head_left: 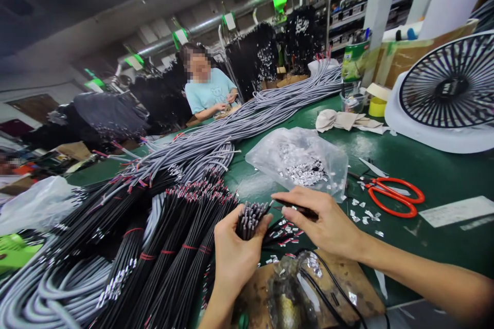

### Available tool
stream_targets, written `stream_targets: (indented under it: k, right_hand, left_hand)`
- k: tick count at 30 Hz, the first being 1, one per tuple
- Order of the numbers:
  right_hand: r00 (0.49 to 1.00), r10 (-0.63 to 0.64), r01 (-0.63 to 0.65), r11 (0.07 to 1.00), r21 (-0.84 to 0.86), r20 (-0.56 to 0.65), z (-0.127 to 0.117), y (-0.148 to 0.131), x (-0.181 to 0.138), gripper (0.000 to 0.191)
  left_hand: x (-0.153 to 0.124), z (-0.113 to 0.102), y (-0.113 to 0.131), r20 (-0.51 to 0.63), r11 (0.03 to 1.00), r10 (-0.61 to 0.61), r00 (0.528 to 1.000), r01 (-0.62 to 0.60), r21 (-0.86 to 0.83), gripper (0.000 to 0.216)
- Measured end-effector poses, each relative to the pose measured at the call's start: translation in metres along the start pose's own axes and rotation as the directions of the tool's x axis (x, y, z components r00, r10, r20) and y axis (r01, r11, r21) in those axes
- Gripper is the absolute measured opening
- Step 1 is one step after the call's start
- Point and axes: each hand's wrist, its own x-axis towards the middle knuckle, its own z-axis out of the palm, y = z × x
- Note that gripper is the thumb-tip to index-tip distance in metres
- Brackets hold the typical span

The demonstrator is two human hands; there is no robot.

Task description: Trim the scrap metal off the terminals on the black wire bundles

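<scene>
My left hand is wrapped round a bundle of black cables, its cut ends pointing up in a tight cluster. Just to the right, my right hand pinches a slim dark pointed tool; whether it is tweezers or something else I cannot make out. The tool's tip is close to the cable ends; contact is unclear. Below both hands lies a stained wooden board with a lumpy, dirty fixture and black cords on it. Loose wire ends with red and white tips show behind my hands.
Tied black cable bundles and long grey cables cover the left. A clear bag of silvery scraps, red-handled scissors and a fan are on the green table. A co-worker sits across.
</scene>
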Motion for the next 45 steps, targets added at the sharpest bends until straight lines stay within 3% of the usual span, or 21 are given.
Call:
stream_targets:
  k: [15,22,27,31,34,36,38,39,40,42,43,45]
  right_hand:
    - [1.000,0.005,-0.006,0.997,0.074,0.011,0.002,-0.002,-0.001,0.022]
    - [0.998,0.030,-0.033,0.996,0.082,0.048,-0.001,-0.002,0.000,0.022]
    - [0.996,0.094,-0.093,0.991,0.098,-0.010,-0.001,-0.002,0.001,0.022]
    - [0.997,0.075,-0.070,0.988,0.139,-0.028,0.000,-0.003,0.002,0.018]
    - [0.992,0.122,-0.126,0.953,0.275,0.032,0.001,-0.004,0.002,0.028]
    - [0.968,0.182,-0.239,0.881,0.408,0.175,0.002,-0.003,0.002,0.032]
    - [0.933,0.185,-0.309,0.852,0.423,0.309,0.002,-0.001,0.002,0.031]
    - [0.934,0.169,-0.285,0.884,0.371,0.315,0.001,0.001,0.003,0.027]
    - [0.954,0.144,-0.218,0.935,0.279,0.265,0.000,0.002,0.004,0.022]
    - [0.998,0.061,-0.061,0.998,0.013,0.023,-0.007,0.005,0.007,0.013]
    - [0.992,0.011,-0.026,0.992,-0.124,-0.124,-0.012,0.007,0.010,0.011]
    - [0.927,-0.046,-0.071,0.952,-0.297,-0.371,-0.022,0.011,0.014,0.014]
  left_hand:
    - [-0.002,0.003,-0.002,-0.014,1.000,0.005,1.000,-0.005,-0.013,0.026]
    - [0.003,-0.008,0.000,0.116,0.991,-0.085,0.990,0.096,-0.093,0.023]
    - [0.003,-0.009,0.007,0.160,0.985,-0.093,0.983,0.114,-0.129,0.027]
    - [-0.001,-0.003,0.010,0.269,0.983,-0.080,0.960,0.121,-0.138,0.029]
    - [0.000,0.000,0.009,0.307,0.980,-0.064,0.949,0.118,-0.159,0.026]
    - [0.002,0.002,0.008,0.304,0.974,-0.065,0.950,0.127,-0.187,0.022]
    - [0.005,0.004,0.007,0.299,0.972,-0.070,0.952,0.133,-0.195,0.022]
    - [0.005,0.005,0.006,0.292,0.975,-0.074,0.954,0.131,-0.181,0.023]
    - [0.005,0.007,0.005,0.285,0.979,-0.077,0.955,0.127,-0.161,0.026]
    - [0.003,0.010,0.002,0.296,0.985,-0.073,0.952,0.114,-0.126,0.035]
    - [0.002,0.011,0.001,0.313,0.987,-0.068,0.947,0.110,-0.120,0.038]
    - [0.000,0.012,0.000,0.342,0.986,-0.062,0.938,0.111,-0.125,0.041]
